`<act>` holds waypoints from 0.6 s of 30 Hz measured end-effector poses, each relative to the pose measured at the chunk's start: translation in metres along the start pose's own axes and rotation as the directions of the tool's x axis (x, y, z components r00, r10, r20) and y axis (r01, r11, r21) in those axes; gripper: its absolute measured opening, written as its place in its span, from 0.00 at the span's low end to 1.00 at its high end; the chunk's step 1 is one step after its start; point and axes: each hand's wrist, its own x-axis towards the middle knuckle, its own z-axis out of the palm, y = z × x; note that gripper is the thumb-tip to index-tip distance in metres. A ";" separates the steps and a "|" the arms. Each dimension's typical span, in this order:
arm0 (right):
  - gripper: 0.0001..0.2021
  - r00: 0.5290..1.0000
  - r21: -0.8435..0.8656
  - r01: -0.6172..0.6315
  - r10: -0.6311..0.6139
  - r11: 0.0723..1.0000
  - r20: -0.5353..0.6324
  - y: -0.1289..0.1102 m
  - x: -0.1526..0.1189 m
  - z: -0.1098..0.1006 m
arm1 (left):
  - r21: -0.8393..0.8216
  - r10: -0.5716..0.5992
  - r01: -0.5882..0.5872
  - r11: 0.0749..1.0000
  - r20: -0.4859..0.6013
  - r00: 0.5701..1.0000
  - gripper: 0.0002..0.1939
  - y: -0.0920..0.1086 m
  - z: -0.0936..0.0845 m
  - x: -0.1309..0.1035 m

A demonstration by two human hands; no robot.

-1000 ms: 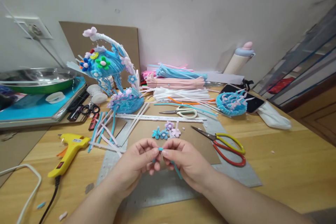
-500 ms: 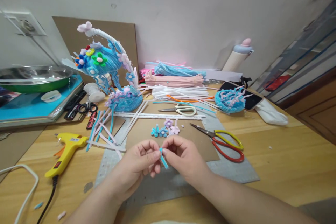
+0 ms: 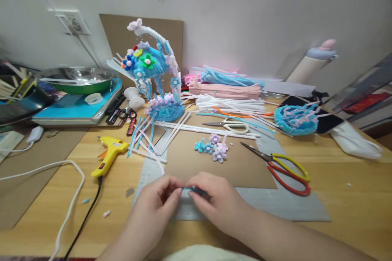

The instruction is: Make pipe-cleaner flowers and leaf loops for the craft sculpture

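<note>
Between my two hands, low over the near edge of the cardboard, a short blue pipe cleaner [image 3: 186, 189] lies crosswise, mostly covered by the fingers. One end is pinched by the thumb and fingertips of my left hand [image 3: 159, 200]. My right hand [image 3: 219, 200] closes on the other end, where a dark stretch shows under the fingers. Just beyond them, several small pipe cleaner flowers in blue, purple and pink, such as the lavender flower [image 3: 219, 155], sit on the brown cardboard [image 3: 245, 171]. Large red-and-yellow-handled scissors [image 3: 275, 163] lie to the right.
A yellow glue gun [image 3: 112, 155] with its cord lies at left, near loose pipe cleaner strips [image 3: 147, 140]. White-handled scissors [image 3: 235, 125] and bundled pipe cleaners [image 3: 226, 89] are behind. A flower-covered blue ornament [image 3: 153, 63] stands at back left; a blue fuzzy piece [image 3: 296, 120] sits at right.
The view has swung left, so the table's things appear further right. My hands are lower and nearer me, and the blue pipe cleaner has gone from hanging down to lying crosswise.
</note>
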 end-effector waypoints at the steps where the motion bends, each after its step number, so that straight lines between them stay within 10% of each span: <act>1: 0.09 0.998 -0.031 0.020 -0.018 0.999 0.059 -0.003 0.000 0.005 | 0.089 0.039 -0.039 0.995 -0.002 0.999 0.05 -0.005 -0.004 -0.008; 13: 0.07 0.961 -0.087 0.000 0.025 0.996 0.277 -0.039 0.028 0.054 | 0.344 0.264 -0.245 0.907 -0.011 0.964 0.08 -0.043 -0.059 -0.047; 18: 0.05 0.982 -0.300 -0.018 0.073 0.954 0.173 -0.039 0.029 0.070 | 0.541 0.440 -0.174 0.823 -0.412 0.798 0.09 -0.074 -0.054 -0.069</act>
